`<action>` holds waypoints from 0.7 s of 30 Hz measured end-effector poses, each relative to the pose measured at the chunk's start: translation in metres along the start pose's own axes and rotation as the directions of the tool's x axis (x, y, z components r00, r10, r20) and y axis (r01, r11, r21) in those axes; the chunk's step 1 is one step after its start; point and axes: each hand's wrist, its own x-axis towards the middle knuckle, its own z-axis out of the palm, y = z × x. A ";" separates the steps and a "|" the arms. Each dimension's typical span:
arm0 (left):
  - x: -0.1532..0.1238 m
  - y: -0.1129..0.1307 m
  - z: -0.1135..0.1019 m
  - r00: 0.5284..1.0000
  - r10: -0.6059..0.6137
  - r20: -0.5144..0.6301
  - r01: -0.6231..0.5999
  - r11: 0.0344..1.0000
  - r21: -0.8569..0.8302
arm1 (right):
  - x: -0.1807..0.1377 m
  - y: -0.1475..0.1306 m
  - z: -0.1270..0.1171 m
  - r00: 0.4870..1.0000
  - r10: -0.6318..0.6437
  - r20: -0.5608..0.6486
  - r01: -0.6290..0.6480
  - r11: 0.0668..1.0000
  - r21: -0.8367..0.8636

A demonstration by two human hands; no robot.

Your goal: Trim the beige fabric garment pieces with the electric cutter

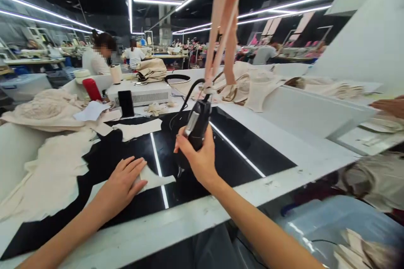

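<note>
Station viewed from above, centre of the frame.

Left hand [124, 180]: open, fingers spread and flat, palm pressing down on a cream fabric piece [156, 180] that lies on the black bench [240, 151], lower centre. Nothing is gripped.

Right hand [197, 159]: closed around the lower body of a black hand tool [197, 124], held upright and slightly tilted. Its tip points down near the right edge of the fabric piece (contact with the cloth cannot be confirmed). The top of the tool hangs from pale straps [222, 29] running up out of the top of the frame, and a black cable [183, 105] loops away behind it.

Surroundings: a pile of cream cut pieces [47, 172] at lower left, overlapping the bench edge. A dark phone [126, 103] stands propped against a white box unit [142, 92], upper centre-left, with a red spool [92, 89] beside it. Another person's hand [389, 106] shows at the right edge, well apart.
</note>
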 end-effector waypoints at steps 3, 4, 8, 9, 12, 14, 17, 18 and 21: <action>0.001 0.014 -0.017 0.999 -0.008 0.033 0.008 1.000 -0.001 | -0.001 0.001 -0.003 1.000 -0.013 0.003 0.013 1.000 0.021; 0.002 0.021 -0.023 0.999 0.016 0.030 -0.016 1.000 -0.013 | -0.002 0.001 -0.003 1.000 -0.017 0.003 0.016 0.999 0.033; 0.010 0.049 -0.036 0.987 0.159 -0.026 -0.161 0.982 -0.098 | -0.002 0.003 -0.001 0.999 -0.032 -0.012 0.032 0.996 0.082; 0.013 0.055 -0.037 0.982 0.185 -0.043 -0.189 0.975 -0.116 | -0.002 0.004 -0.001 0.999 -0.032 -0.014 0.033 0.995 0.094; 0.021 0.069 -0.034 0.967 0.240 -0.079 -0.249 0.958 -0.138 | -0.002 0.005 0.000 1.000 -0.027 -0.011 0.028 0.992 0.120; 0.024 0.073 -0.031 0.962 0.259 -0.083 -0.268 0.954 -0.133 | -0.002 0.003 -0.002 1.000 -0.021 0.001 0.021 0.991 0.131; 0.025 0.074 -0.027 0.962 0.263 -0.070 -0.270 0.954 -0.132 | -0.005 -0.001 -0.004 0.999 0.001 0.032 -0.006 0.989 0.151; 0.025 0.074 -0.026 0.963 0.261 -0.070 -0.268 0.954 -0.135 | -0.006 -0.002 -0.005 0.999 0.009 0.042 -0.015 0.987 0.159; 0.025 0.072 -0.024 0.964 0.256 -0.073 -0.264 0.954 -0.139 | -0.012 -0.003 -0.004 0.998 0.009 0.064 -0.021 0.983 0.185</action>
